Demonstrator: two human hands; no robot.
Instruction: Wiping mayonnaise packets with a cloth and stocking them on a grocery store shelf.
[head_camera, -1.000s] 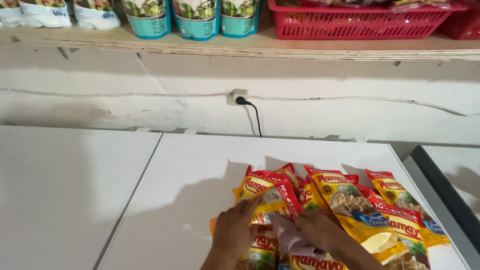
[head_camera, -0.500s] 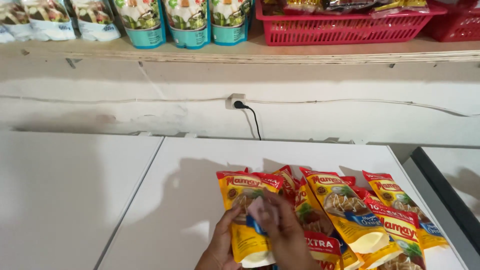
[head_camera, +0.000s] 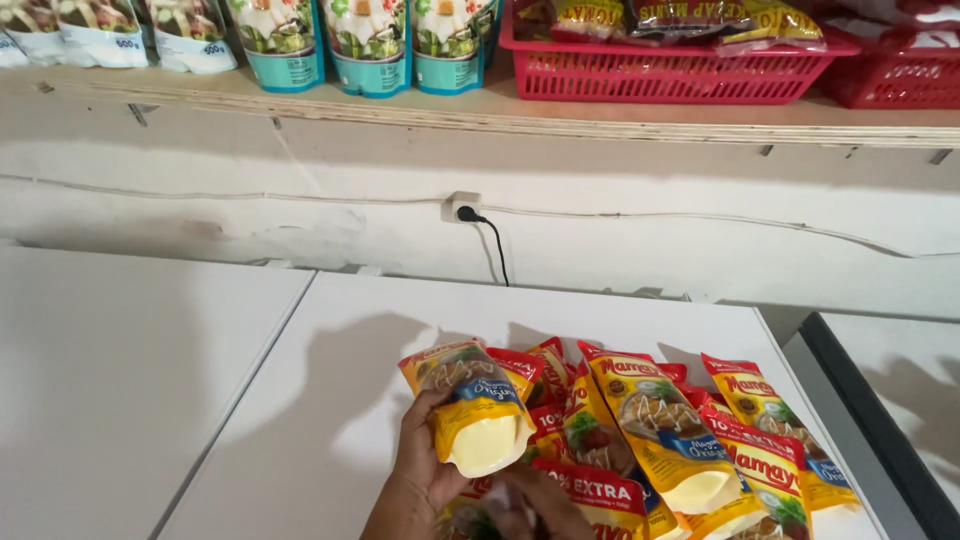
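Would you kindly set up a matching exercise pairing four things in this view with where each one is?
Things:
1. yellow pouch
2. red basket
3. wall socket
4. teal-bottomed pouches

Places:
A. on the white wall below the shelf
B. held in the left hand
C. on the shelf, right of centre
D. on the shelf, left of the basket

Pairs: 1-B, 2-C, 3-A, 4-D

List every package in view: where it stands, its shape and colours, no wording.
Held pouch: left hand, yellow, red top.
Pouch pile: white surface, yellow and red, fanned.
Teal pouches: upright on the shelf.
White pouches: shelf, left.
Red basket: shelf, holding packets.
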